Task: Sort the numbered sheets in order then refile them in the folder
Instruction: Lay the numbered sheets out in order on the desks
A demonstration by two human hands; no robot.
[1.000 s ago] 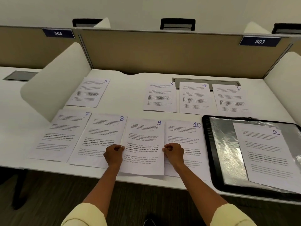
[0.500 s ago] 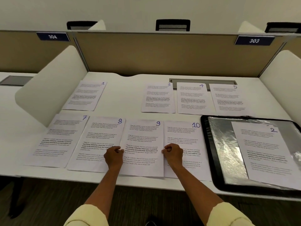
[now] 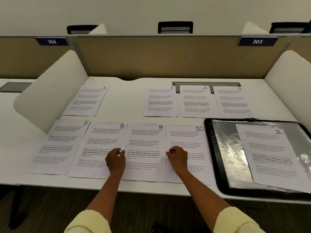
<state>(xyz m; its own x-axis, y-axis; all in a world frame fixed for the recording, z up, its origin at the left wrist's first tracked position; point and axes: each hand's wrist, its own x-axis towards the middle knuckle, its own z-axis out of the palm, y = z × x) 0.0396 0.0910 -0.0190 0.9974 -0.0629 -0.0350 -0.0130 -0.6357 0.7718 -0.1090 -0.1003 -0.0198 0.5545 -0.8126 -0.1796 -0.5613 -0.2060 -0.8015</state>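
Pinching sheet 9 (image 3: 144, 152) at both side edges, left hand (image 3: 115, 158) and right hand (image 3: 177, 158) curled, flat on the surface (image 3: 127, 100) between sheet 8 (image 3: 101, 148) and sheet 10 (image 3: 185, 140); sheet 2 (image 3: 272, 155) lying on the open folder (image 3: 223, 148).

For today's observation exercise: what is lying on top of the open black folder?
One sheet numbered 2 lies on the open black folder, toward its right side, over shiny clear plastic sleeves. Whether any sheet sits beneath it or inside the sleeves cannot be seen.
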